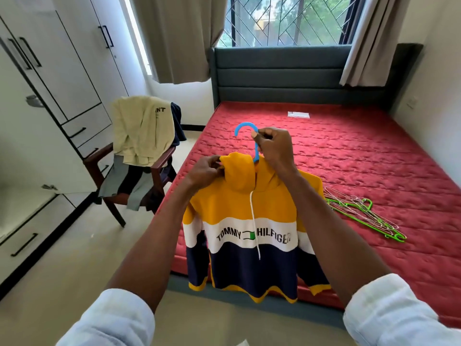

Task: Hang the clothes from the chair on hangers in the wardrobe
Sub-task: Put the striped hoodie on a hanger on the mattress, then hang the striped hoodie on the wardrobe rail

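Yellow, white and navy bands make up the hoodie (249,228), which hangs in the air in front of the person, over the near edge of the bed (374,158), with its front and the printed lettering on the white band facing the camera. A white drawstring (254,221) dangles down the chest. The hoodie sits on a blue hanger (245,132), of which only the hook and neck show above the collar. The right hand (273,148) is raised above the garment, its fingers curled and pinching the hook of the blue hanger near its top. The left hand (203,172) is at the hood, its fingers pinching the yellow fabric at the hood's left edge. Both forearms are bare, with white sleeves (389,310) pushed up near the elbows. On the red quilted mattress, to the right of the hoodie, lies a loose bundle of spare hangers (361,216), some green plastic and some thin wire, lying flat. A small white paper (298,114) lies further up the bed near the dark grey headboard (274,73). To the left stands a wooden chair (159,168) draped with more clothes: a cream garment (142,131) with dark lettering over the backrest, and grey and dark blue pieces beneath it. Along the left wall stands the white wardrobe (50,78) with black handles, its doors closed. Behind the bed, beige curtains (179,36) frame a window with a metal grille.
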